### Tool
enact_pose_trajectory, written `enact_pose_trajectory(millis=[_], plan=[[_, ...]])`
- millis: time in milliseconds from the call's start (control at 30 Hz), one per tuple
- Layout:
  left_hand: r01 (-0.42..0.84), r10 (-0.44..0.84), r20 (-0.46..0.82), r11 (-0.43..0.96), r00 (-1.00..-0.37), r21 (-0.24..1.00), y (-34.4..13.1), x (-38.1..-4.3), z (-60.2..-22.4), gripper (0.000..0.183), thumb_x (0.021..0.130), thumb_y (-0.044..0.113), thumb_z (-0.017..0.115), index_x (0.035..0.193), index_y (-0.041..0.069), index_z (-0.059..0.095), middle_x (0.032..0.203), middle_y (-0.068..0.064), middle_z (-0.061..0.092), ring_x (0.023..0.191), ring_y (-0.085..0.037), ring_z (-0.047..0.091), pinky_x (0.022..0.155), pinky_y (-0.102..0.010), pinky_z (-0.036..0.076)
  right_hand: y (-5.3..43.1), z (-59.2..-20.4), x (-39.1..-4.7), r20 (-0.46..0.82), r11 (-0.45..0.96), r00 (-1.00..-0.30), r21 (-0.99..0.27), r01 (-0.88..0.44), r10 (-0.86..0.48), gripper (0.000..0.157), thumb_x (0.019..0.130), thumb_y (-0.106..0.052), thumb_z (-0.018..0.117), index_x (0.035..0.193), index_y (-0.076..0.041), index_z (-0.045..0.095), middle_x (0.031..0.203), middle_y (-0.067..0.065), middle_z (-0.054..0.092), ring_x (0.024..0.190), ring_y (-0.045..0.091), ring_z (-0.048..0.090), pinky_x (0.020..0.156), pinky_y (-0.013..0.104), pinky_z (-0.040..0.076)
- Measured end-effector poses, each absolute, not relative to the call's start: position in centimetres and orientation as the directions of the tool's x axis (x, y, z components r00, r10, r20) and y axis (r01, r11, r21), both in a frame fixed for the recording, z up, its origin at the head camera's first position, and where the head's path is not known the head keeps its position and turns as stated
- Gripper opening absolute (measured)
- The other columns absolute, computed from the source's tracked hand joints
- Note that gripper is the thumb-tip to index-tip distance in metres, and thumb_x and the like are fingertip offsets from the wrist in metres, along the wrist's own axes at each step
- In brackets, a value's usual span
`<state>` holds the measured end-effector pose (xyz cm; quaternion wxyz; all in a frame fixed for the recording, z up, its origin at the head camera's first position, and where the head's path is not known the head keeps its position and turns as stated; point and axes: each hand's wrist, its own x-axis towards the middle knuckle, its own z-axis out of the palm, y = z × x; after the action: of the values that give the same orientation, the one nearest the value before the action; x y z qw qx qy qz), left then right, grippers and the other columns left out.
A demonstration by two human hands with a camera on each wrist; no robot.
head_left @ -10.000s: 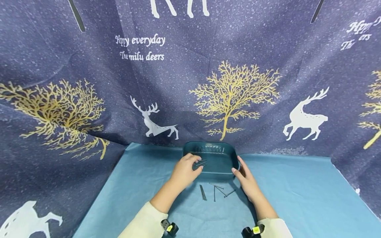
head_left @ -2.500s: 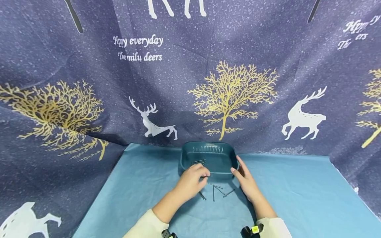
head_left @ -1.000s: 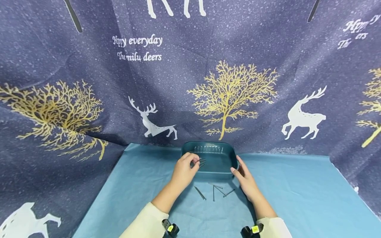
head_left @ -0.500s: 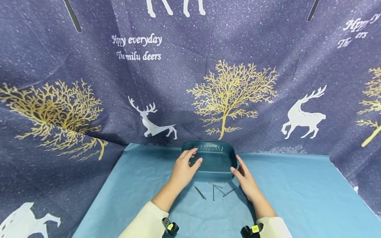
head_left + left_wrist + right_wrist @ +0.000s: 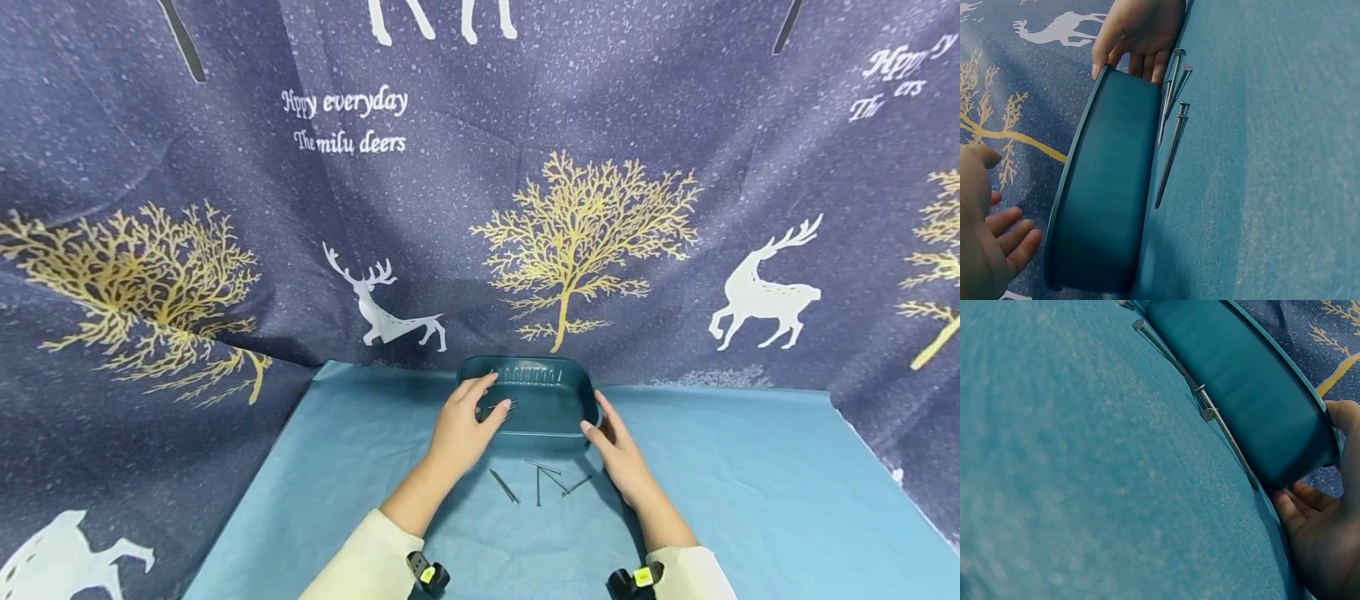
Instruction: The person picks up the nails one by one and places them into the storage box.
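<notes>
A dark teal plastic box (image 5: pixel 551 408) stands at the back of the table, with several nails (image 5: pixel 513 407) in its left part, partly hidden by my left hand (image 5: pixel 457 429). That hand hovers over the box's left side, thumb and fingers spread apart, holding nothing. In the left wrist view, its fingers (image 5: pixel 1013 234) are clear of the box wall (image 5: pixel 1107 181). My right hand (image 5: pixel 626 462) grips the box's right end, thumb on the rim and fingertips low against the wall in the right wrist view. In front of the box lie several loose nails (image 5: pixel 538 487).
A pair of nails (image 5: pixel 504 486) lies side by side at the left of the loose group. Light blue cloth (image 5: pixel 750 483) covers the table. Behind the box hangs a dark blue curtain (image 5: pixel 645 333) printed with deer and trees.
My left hand carried a nail from the table into the box; its pinched thumb and fingers then spread and let go. The left-hand nail group has shrunk. My right hand stays on the box.
</notes>
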<state>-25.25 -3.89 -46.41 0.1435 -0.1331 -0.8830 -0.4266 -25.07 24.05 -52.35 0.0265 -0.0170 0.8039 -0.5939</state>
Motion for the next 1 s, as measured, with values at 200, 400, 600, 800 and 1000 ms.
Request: enact_pose_trajectory(millis=[200,400,600,800,1000], plan=[[0.363,0.138,0.356,0.608,-0.924,0.706,-3.9,-25.0,-46.3,0.053,0.097,0.042,0.066,0.146,0.027,0.054,0.14,0.0,0.06,0.115,-0.023,0.066,0.089,-0.036,0.057,24.1,-52.3,-25.0,-0.027,0.301,-0.998,-0.954,0.008,-0.058,0.073,0.103,-0.046,0.053,0.163,-0.032,0.014,0.171,0.016,0.004,0.157,0.04,0.008,0.124,0.061,0.016],[0.404,0.185,0.368,0.571,-0.911,0.715,-3.8,-24.8,-46.4,0.05,0.096,0.037,0.067,0.143,0.024,0.057,0.137,-0.001,0.062,0.117,-0.022,0.065,0.092,-0.038,0.058,24.1,-52.3,-25.0,-0.03,0.305,-0.998,-0.952,0.01,-0.062,0.072,0.104,-0.045,0.052,0.163,-0.033,0.013,0.171,0.014,0.003,0.158,0.039,0.007,0.124,0.06,0.015],[0.419,0.209,0.365,0.536,-0.907,0.733,-3.8,-24.5,-46.4,0.048,0.095,0.034,0.069,0.141,0.024,0.059,0.139,-0.002,0.061,0.121,-0.028,0.064,0.094,-0.043,0.057,24.1,-52.3,-25.0,-0.029,0.305,-0.998,-0.952,0.008,-0.063,0.073,0.103,-0.047,0.052,0.163,-0.033,0.013,0.171,0.015,0.003,0.157,0.039,0.007,0.124,0.06,0.015],[0.428,0.223,0.368,0.548,-0.903,0.718,-3.9,-24.2,-46.4,0.047,0.096,0.034,0.069,0.14,0.024,0.06,0.137,0.0,0.062,0.117,-0.027,0.066,0.092,-0.039,0.058,24.1,-52.4,-25.1,-0.02,0.308,-0.998,-0.951,0.002,-0.057,0.071,0.104,-0.044,0.052,0.163,-0.032,0.014,0.171,0.015,0.003,0.157,0.04,0.006,0.125,0.06,0.014],[0.436,0.222,0.38,0.568,-0.898,0.698,-3.8,-24.1,-46.5,0.045,0.096,0.035,0.069,0.138,0.024,0.062,0.134,0.001,0.063,0.109,-0.025,0.069,0.09,-0.037,0.058,24.0,-52.4,-25.0,-0.019,0.31,-0.998,-0.951,0.002,-0.053,0.07,0.104,-0.043,0.052,0.163,-0.032,0.014,0.17,0.017,0.004,0.157,0.04,0.008,0.124,0.06,0.015]])
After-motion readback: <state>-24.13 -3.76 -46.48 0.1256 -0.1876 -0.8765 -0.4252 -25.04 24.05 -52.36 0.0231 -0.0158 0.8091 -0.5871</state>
